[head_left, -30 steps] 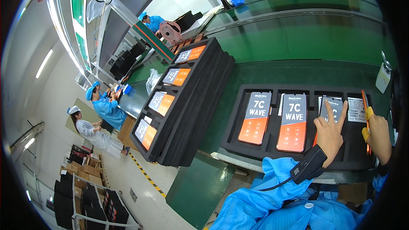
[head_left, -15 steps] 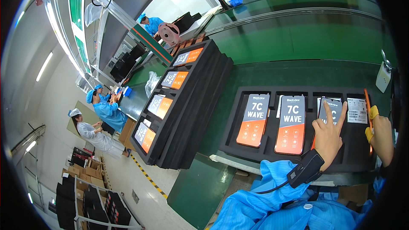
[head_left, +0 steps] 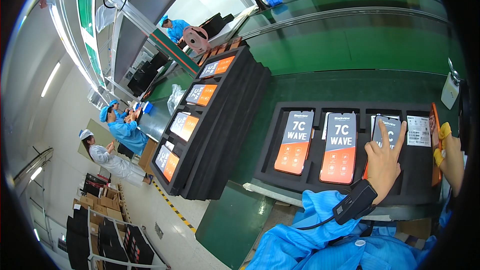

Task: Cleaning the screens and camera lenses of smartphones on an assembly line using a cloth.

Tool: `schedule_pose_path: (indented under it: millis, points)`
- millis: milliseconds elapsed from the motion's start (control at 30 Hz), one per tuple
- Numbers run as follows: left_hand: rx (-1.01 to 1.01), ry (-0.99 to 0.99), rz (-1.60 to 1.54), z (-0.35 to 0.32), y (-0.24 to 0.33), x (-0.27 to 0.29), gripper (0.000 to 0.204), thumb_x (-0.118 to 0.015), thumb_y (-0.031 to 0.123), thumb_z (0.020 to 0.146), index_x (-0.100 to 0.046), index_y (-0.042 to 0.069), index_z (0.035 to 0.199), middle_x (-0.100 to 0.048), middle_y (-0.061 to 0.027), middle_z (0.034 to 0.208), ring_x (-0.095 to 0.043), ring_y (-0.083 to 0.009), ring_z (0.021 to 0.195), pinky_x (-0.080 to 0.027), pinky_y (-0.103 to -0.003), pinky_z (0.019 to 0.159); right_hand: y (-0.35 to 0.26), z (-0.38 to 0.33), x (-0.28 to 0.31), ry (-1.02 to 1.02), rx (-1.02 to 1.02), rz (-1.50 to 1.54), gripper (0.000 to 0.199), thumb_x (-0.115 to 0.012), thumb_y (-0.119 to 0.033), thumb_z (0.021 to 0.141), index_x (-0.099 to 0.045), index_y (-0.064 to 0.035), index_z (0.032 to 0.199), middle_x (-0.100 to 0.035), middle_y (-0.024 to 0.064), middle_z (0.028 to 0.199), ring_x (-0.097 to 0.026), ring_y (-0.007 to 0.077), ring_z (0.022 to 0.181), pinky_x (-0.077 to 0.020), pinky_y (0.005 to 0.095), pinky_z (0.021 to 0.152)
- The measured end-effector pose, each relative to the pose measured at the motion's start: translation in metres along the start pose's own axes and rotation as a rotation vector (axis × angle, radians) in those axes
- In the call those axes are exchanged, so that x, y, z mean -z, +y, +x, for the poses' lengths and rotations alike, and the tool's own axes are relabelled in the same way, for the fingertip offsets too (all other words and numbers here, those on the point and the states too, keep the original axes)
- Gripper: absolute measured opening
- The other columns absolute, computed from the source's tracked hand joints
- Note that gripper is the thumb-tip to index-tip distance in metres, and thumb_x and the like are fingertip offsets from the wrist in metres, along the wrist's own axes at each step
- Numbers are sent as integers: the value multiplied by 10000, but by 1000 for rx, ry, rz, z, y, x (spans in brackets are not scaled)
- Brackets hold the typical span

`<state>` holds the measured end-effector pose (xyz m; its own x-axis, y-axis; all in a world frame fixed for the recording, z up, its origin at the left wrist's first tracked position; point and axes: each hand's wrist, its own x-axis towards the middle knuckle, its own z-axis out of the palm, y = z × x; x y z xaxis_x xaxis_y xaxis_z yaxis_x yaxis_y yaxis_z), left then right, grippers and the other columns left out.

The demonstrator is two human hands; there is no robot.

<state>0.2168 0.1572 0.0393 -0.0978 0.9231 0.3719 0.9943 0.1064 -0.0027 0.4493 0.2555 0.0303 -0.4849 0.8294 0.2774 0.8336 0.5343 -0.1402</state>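
My left hand [head_left: 383,164] lies over the third phone [head_left: 389,126] in the black foam tray [head_left: 320,182], its index and middle fingers stretched out in a V and their tips near that phone's upper part. At the tray's right end, my right hand [head_left: 451,157], with yellow finger covers, grips a phone [head_left: 434,145] seen nearly edge-on, its orange side showing. Two more phones with grey and orange fronts, a left one [head_left: 294,142] and a middle one [head_left: 338,147], lie in their slots. A white printed label [head_left: 418,131] shows in the rightmost slot.
A tall stack of black foam trays [head_left: 220,115] with phones on top stands to the left on the green bench [head_left: 300,87]. A white device with a metal clip [head_left: 451,91] is at the far right. Co-workers in blue [head_left: 122,127] and white [head_left: 107,157] are farther off.
The phone in my right hand has turned, so more of its broad side shows. My left hand stays over the third phone with almost no movement.
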Motion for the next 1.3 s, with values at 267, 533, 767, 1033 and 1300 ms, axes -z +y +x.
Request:
schedule_pose_path:
  millis: [267, 533, 767, 1033, 1300]
  points:
    - [-24, -8, -48, 0, 3, 4, 934, -681, 345, 633, -161, 175, 1390, -305, -271, 1297, -467, -233, 662, -352, -326, 682, 53, -10, -23, 116, -157, 259, 484, -592, -9, 730, -390, 23, 1169, -484, 133, 945, -485, 236, 862, -398, 310, 768]
    - [-18, -52, -53, 2, 2, 6, 909, -666, 345, 650, -166, 170, 1389, -301, -277, 1301, -472, -243, 686, -354, -333, 693, 52, 4, 28, 146, -163, 603, 521, -506, -70, 779, -316, -10, 1261, -408, 17, 834, -423, 97, 735, -358, 217, 702]
    - [-22, -191, -56, 4, 5, 23, 782, -591, 298, 673, -241, 222, 1368, -350, -286, 1274, -502, -291, 705, -340, -387, 693, 6, 36, 56, 78, -113, 906, 391, -614, -145, 703, -418, -66, 1032, -407, -2, 903, -429, 73, 789, -376, 227, 708]
    - [-44, -172, 57, 5, 1, 25, 833, -650, 382, 658, -254, 171, 1360, -327, -248, 1288, -515, -295, 721, -361, -393, 758, -11, 57, 31, 12, -207, 1351, 291, -596, -98, 767, -391, -69, 972, -508, -3, 723, -487, 43, 651, -381, 185, 574]
    - [-18, -209, 82, 5, 9, 26, 824, -645, 369, 670, -245, 172, 1363, -326, -247, 1287, -521, -305, 744, -361, -407, 786, -21, 50, 15, 28, -143, 1345, 252, -550, -49, 806, -367, -36, 978, -499, 34, 712, -473, 52, 595, -383, 204, 510]
